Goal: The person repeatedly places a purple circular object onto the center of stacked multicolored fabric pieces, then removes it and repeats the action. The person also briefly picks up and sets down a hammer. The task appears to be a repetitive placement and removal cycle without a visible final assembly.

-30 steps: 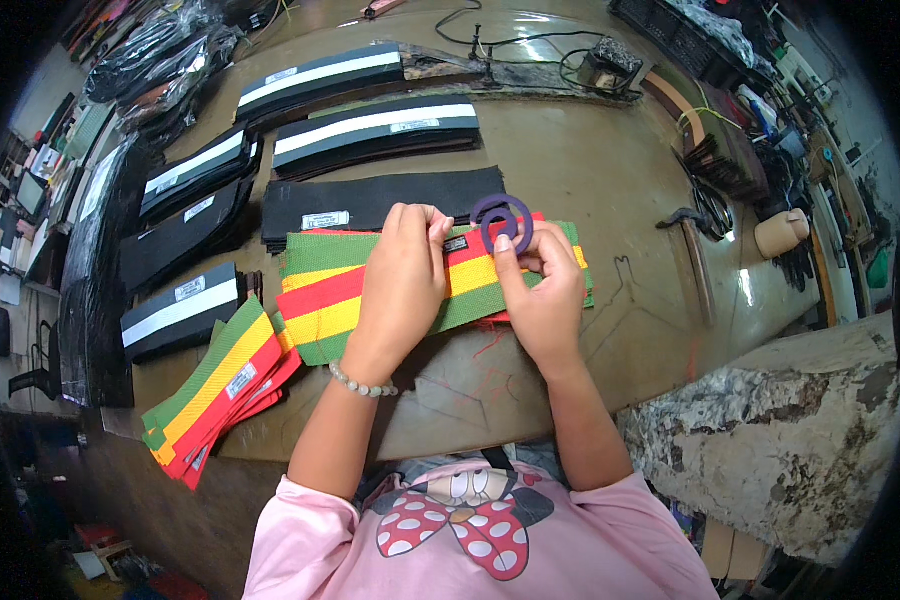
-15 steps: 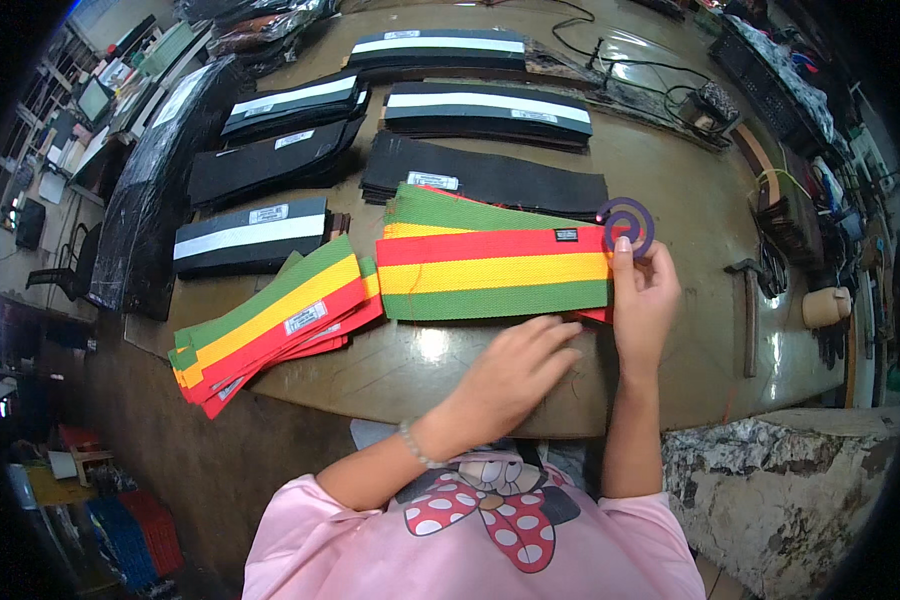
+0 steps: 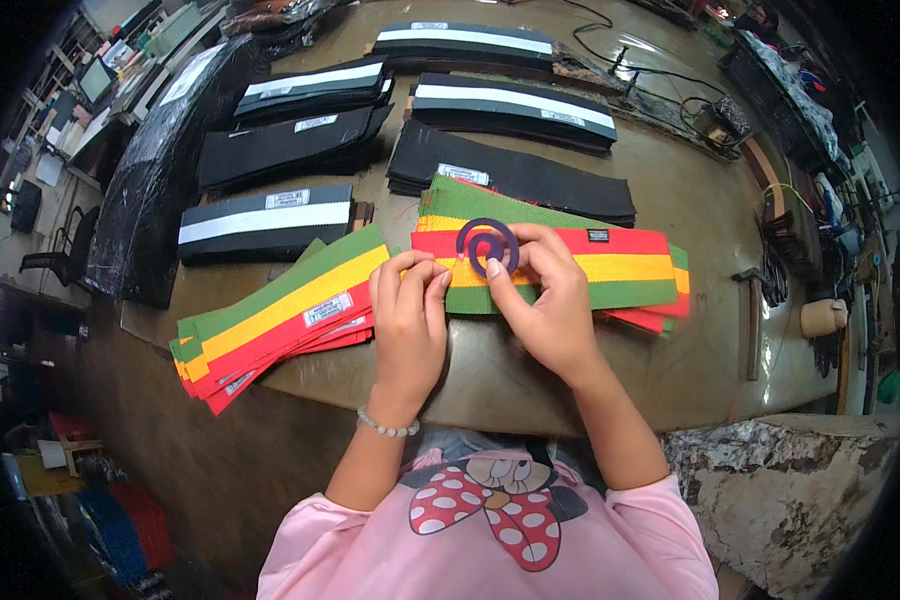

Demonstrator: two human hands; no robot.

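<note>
My right hand (image 3: 550, 295) pinches a dark purple spiral mosquito coil (image 3: 511, 243) between thumb and fingers, above the left part of a striped webbing strap (image 3: 570, 268). The coil's outer tip looks pale pink. Red, yellow and green bands run along the strap, with a small dark label on its upper edge. It tops a stack of similar straps. At the strap's left end my left hand (image 3: 410, 310) is closed, fingers curled and pressed together; what they pinch is hidden. Beside that hand fans a second pile of striped straps (image 3: 280, 310) with white labels.
Stacks of black straps (image 3: 510, 170) and black-and-white straps (image 3: 515, 108) lie farther back on the table (image 3: 660, 385). A long plastic-wrapped bundle (image 3: 170, 160) stands at left. To the right are a hammer (image 3: 753, 325), a tan roll (image 3: 823, 318) and a dark cable (image 3: 660, 72).
My right hand has carried the coil left, from the strap's right end to near its left end. My left hand has moved up and left from the table edge, closing its fingers there.
</note>
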